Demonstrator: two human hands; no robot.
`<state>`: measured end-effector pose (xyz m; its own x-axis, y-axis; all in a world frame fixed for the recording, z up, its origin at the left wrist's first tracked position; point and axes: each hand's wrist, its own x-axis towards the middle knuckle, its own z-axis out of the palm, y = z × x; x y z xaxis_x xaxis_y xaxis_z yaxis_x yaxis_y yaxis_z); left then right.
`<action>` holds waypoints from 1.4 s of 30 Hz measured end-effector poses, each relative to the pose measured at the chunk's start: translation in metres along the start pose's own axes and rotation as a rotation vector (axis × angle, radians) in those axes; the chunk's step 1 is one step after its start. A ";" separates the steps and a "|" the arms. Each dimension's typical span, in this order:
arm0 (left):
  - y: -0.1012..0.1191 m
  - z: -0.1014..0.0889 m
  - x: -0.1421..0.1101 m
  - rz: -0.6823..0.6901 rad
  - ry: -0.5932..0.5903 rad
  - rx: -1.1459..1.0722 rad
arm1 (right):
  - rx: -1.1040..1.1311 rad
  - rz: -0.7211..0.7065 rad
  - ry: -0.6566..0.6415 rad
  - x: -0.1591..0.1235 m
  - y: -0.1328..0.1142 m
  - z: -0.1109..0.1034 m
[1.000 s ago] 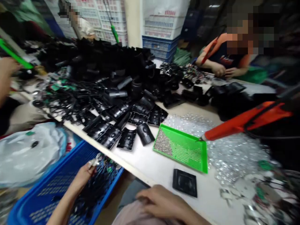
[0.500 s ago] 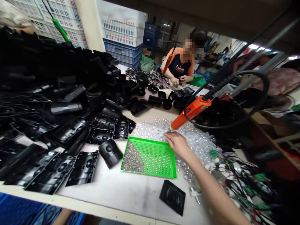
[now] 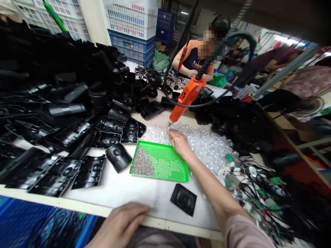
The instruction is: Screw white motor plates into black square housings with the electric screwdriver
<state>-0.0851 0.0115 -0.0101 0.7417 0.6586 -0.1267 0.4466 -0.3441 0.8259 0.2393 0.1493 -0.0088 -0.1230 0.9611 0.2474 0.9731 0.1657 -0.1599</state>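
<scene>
My right hand (image 3: 179,142) reaches over the far edge of the green perforated tray (image 3: 172,178), fingers stretched out onto a pile of small clear plastic pieces (image 3: 207,144). Just above its fingertips hangs an orange electric screwdriver (image 3: 184,98), its tip pointing down. Small metal screws (image 3: 142,162) fill the tray's left side. At the front edge of the table my left hand (image 3: 125,220), slightly blurred, lies with fingers extended and nothing visible in it. Between the hands lies a square black plastic part (image 3: 183,199). A curved black housing (image 3: 118,157) stands left of the tray.
Black housing shells (image 3: 89,172) and a large dark heap cover the left side. Wired circuit boards (image 3: 256,186) lie at the right. A blue crate (image 3: 15,220) with cables sits below the table edge. Across the table, a co-worker (image 3: 198,58) sits near stacked crates (image 3: 131,48).
My left hand has risen into view at the table's front edge. The view has shifted; the screwdriver now hangs more upright and farther left, with my right hand still below its tip.
</scene>
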 end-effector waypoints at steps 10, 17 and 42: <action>0.028 0.097 0.099 0.429 0.047 0.624 | 0.461 0.223 0.162 -0.160 -0.034 -0.075; 0.019 0.066 0.051 0.264 0.314 0.442 | 0.479 0.141 0.404 -0.235 -0.078 -0.042; 0.037 0.057 0.034 -0.298 0.205 -0.612 | 0.122 -0.328 0.334 -0.215 -0.109 -0.029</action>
<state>-0.0148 -0.0165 -0.0154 0.4957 0.7998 -0.3385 0.2098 0.2679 0.9403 0.1655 -0.0817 -0.0172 -0.3313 0.7334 0.5936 0.8608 0.4925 -0.1280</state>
